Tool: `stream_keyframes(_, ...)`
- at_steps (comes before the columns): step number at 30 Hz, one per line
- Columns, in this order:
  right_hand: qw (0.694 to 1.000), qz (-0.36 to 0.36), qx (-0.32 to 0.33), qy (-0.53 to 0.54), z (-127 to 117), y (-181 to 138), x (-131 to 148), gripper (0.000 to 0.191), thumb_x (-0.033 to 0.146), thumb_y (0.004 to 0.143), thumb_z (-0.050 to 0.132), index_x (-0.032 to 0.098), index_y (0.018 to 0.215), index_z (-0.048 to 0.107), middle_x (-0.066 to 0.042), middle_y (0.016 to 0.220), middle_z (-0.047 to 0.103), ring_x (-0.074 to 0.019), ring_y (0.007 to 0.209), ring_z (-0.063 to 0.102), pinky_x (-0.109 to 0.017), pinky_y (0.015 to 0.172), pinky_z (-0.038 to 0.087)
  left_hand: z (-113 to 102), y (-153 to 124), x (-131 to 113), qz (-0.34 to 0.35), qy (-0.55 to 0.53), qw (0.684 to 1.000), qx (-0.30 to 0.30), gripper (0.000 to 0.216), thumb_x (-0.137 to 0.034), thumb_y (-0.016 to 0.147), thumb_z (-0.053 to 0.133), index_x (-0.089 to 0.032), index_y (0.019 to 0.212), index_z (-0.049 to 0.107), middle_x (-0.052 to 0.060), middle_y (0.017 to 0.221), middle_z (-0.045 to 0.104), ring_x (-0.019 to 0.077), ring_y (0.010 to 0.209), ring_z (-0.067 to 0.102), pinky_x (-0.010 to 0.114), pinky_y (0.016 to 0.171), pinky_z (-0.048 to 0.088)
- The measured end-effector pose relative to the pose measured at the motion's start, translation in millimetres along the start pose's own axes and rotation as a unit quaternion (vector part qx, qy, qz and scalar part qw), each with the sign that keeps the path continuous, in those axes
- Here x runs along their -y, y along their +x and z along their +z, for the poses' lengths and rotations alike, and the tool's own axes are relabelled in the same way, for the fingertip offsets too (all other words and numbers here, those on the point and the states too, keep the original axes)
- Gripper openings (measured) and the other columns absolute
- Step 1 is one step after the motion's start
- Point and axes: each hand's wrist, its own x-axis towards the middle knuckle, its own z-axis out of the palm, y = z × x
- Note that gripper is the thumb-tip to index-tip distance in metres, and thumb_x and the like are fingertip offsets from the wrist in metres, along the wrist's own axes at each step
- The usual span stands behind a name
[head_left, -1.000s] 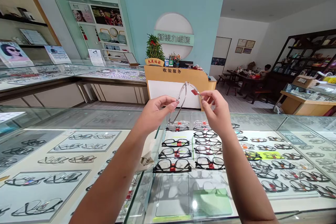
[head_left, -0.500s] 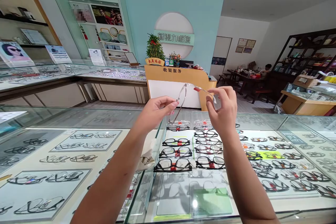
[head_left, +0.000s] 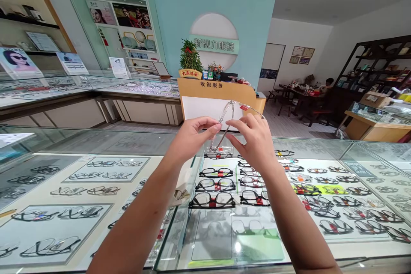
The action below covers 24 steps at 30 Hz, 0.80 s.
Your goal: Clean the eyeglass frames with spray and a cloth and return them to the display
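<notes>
Clear-framed eyeglasses (head_left: 231, 105) are held up above the glass display case, tilted, with a small red tag on the far temple. My left hand (head_left: 197, 135) is closed on the frame, pinching it between thumb and fingers. Just right of that grip is my right hand (head_left: 252, 137), its thumb and index finger apart on either side of part of the frame. Whether those fingertips touch it, I cannot tell. Under the glass below lie several rows of dark-framed eyeglasses (head_left: 216, 185) with red tags.
The glass display case (head_left: 128, 139) spans the foreground, with more eyeglasses (head_left: 102, 177) inside at left and right. A wooden cashier counter (head_left: 221, 85) with a potted plant (head_left: 190, 56) stands ahead. At the far right sits a cardboard box (head_left: 374, 98); a person sits near the back table.
My right hand has left the far temple of the eyeglasses and moved left, close to my left hand. My left hand keeps its pinch on the frame.
</notes>
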Motion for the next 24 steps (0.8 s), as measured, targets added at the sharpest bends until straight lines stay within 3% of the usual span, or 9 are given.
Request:
stream_keyframes(9,0.999,0.032,0.012,-0.005,-0.3,0.3,-3.2,0.025,0.043,0.101,0.069,0.028,0.12,0.07,-0.006,0.105,0.069,-0.0273,0.099,0.06,-0.038,0.081,0.037,2.1,1.0,1.1,0.004,-0.003,0.999,-0.041,0.041,-0.06,0.085,0.08,-0.021,0.097,0.081,0.007,0.096,0.077,0.0179,0.079,0.066,0.035,0.081,0.057)
stream_keyframes(24,0.998,0.037,0.044,0.011,-6.3,1.1,-1.6,0.023,0.04,0.096,0.076,0.025,0.113,0.07,-0.01,0.115,0.068,-0.0315,0.113,0.064,-0.044,0.091,0.049,5.2,1.2,1.2,-0.008,0.01,1.0,-0.025,0.041,-0.06,0.086,0.078,-0.021,0.096,0.081,0.006,0.094,0.077,0.0188,0.08,0.065,0.034,0.078,0.053)
